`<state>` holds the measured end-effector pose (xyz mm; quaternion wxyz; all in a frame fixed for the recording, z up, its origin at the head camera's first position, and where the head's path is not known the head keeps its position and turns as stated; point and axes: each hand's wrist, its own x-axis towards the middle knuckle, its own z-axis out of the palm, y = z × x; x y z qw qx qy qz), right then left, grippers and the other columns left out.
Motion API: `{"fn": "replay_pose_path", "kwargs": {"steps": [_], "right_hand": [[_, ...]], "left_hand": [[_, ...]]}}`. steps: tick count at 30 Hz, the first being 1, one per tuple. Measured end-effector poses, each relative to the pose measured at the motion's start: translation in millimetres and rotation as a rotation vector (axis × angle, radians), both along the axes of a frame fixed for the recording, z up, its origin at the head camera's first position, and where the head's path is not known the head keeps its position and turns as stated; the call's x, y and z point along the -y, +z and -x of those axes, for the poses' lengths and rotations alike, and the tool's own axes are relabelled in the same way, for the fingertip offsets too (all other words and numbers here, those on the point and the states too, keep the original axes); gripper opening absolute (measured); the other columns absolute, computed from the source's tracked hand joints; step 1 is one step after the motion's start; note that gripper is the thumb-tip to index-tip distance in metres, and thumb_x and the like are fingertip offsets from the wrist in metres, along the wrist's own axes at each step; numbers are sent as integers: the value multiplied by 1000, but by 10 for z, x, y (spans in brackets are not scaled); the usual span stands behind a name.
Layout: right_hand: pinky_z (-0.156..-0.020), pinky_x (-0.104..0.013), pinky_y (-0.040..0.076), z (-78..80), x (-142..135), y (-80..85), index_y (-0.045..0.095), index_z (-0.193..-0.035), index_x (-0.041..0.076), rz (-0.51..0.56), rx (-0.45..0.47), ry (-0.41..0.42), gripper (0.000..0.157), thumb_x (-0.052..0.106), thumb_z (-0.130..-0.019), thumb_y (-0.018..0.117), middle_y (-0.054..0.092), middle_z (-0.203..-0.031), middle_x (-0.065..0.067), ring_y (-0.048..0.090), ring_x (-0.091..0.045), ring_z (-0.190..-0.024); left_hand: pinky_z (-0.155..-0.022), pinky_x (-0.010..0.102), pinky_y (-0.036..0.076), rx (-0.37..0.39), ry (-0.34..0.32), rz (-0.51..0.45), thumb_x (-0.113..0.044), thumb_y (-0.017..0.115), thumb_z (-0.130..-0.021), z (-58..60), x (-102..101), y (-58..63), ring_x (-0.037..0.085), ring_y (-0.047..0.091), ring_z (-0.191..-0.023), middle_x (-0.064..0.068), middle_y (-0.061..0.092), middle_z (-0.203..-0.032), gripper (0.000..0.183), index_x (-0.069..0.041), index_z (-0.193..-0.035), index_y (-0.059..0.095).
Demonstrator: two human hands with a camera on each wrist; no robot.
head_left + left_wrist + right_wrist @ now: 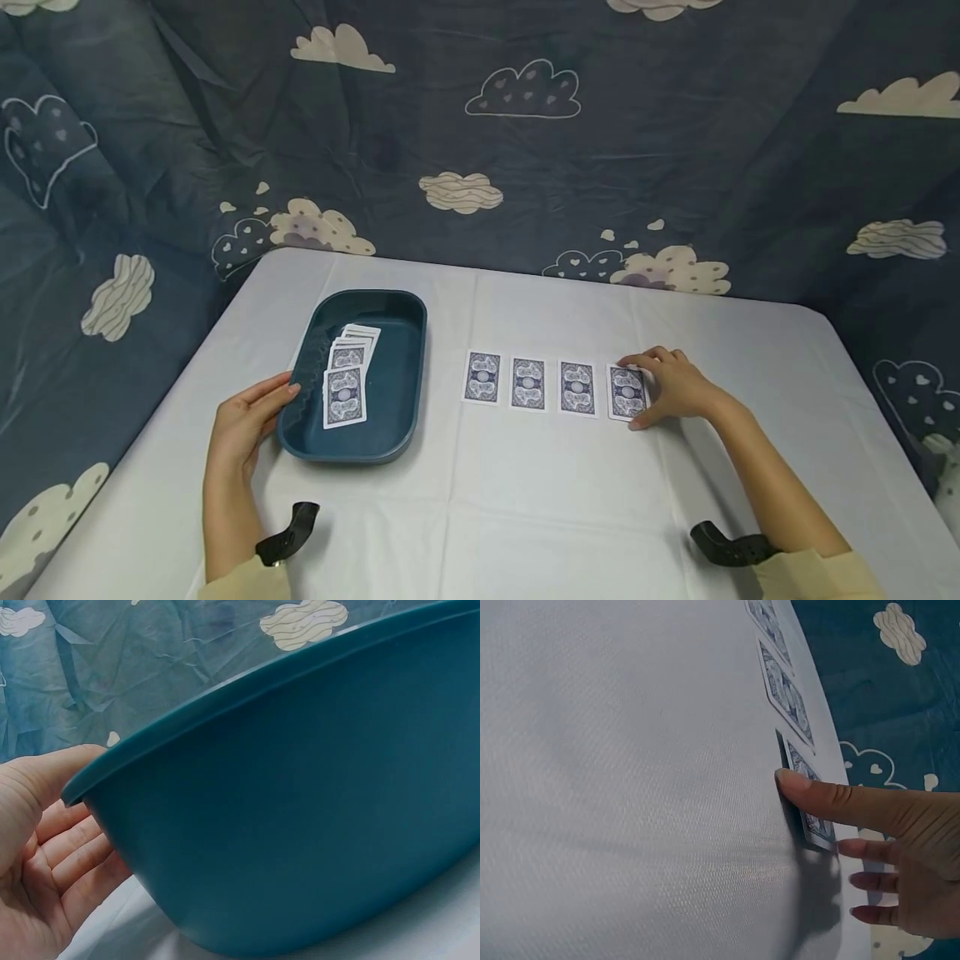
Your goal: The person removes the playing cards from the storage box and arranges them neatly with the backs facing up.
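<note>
My left hand (243, 421) grips the left side of a dark teal plastic tray (408, 367), thumb over the rim and fingers against the outer wall, as the left wrist view shows. Inside the tray, playing cards (345, 396) lie face down in an overlapping fan. At the right end of a row, my right hand (678, 387) holds a face-down playing card (626, 392) by its near and far edges, between thumb and fingers. In the right wrist view that card (804, 769) casts a dark shadow along its near edge, close over the cloth.
Three more face-down cards, the nearest of them a blue-backed card (577, 388), lie in line to the left of the held one. A white cloth (540, 500) covers the table. Behind it hangs a dark curtain (420, 125) with cloud prints.
</note>
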<state>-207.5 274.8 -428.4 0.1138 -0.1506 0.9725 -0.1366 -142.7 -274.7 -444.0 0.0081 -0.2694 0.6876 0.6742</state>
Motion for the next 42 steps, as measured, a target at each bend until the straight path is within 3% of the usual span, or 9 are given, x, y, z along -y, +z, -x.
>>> {"fn": "replay_pose_path", "kwargs": {"steps": [11,17,23,29,35,42], "right_hand": [[-88,-64,30,12,-11,33,48,-131,17,5,-1,-5,98,55,-48,85,42,-125,-25,38,-44,-109],[-87,-64,29,80,224,152,49,-130,18,143,-120,-38,89,56,-57,81,36,-129,-21,32,-43,-113],[-90,-59,36,160,897,390,53,-126,22,231,-239,19,80,55,-58,81,43,-128,-10,37,-35,-115],[-86,-45,42,233,1726,543,55,-124,25,285,-312,190,77,57,-58,80,46,-125,-3,41,-26,-109],[-81,-33,42,130,2642,412,54,-125,27,242,-302,389,78,59,-58,79,47,-121,-2,44,-19,-103],[-87,-32,37,51,3442,223,47,-132,31,13,-264,562,92,70,-53,74,44,-123,0,39,-17,-108]], "left_hand": [[-67,15,48,-9,12,-25,-29,80,-71,38,-8,33,-2,62,-83,-19,67,-86,56,-12,-122,61],[-67,15,48,-14,18,-33,-28,80,-72,27,14,47,-3,62,-82,-19,67,-84,52,-13,-119,63],[-67,15,48,-20,18,-36,-27,80,-72,22,21,17,-2,62,-82,-19,67,-84,51,-13,-118,64],[-67,14,48,-20,-12,-15,-29,79,-72,-1,16,-5,-3,62,-83,-20,66,-86,54,-12,-121,62],[-67,15,49,-40,-14,-17,-29,79,-73,-10,18,-22,-3,62,-82,-19,67,-86,54,-10,-121,62],[-67,15,48,-50,-34,-16,-29,77,-75,-4,21,-21,-3,61,-82,-20,67,-85,41,-17,-113,67]]}}
